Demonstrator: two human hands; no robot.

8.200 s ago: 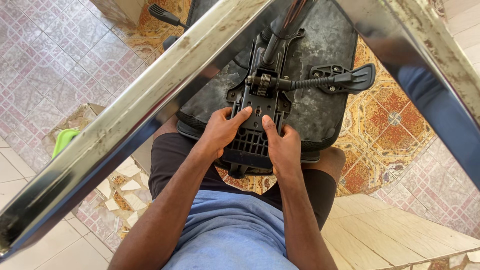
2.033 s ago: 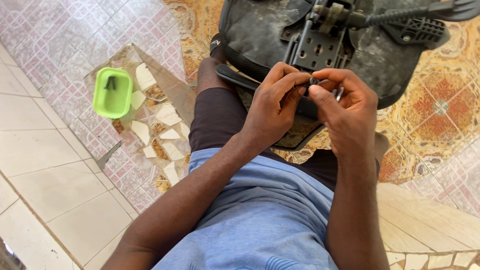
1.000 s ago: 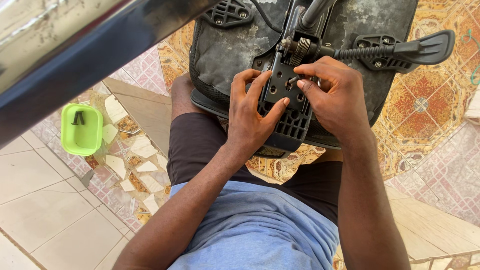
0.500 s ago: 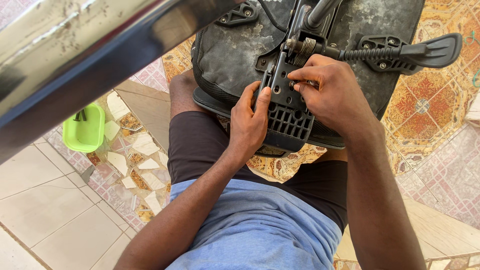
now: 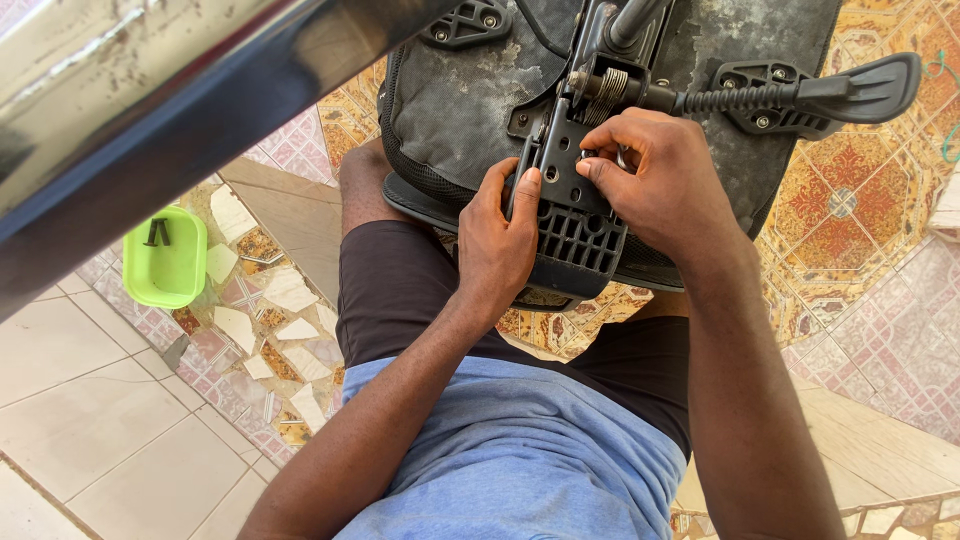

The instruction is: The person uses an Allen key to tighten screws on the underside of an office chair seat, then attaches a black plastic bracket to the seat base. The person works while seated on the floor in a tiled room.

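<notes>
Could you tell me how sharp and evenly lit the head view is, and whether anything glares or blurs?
Head view: daylight, fairly even; hands and the chair mechanism are sharp; the metal bar crossing the upper left is close, out of focus, with bright glare on top; the green tray stays clear; soft shadows on the floor tiles.

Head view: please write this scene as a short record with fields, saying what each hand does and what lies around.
left hand: grips the left edge of the black plate
right hand: fingertips pinch a small metal part on the plate; its kind cannot be told
seat: upside down, resting on the person's lap
lever: black, sticks out to the right
green tray: on the floor at left, dark small parts inside
bar: metal, crosses the top left
</notes>
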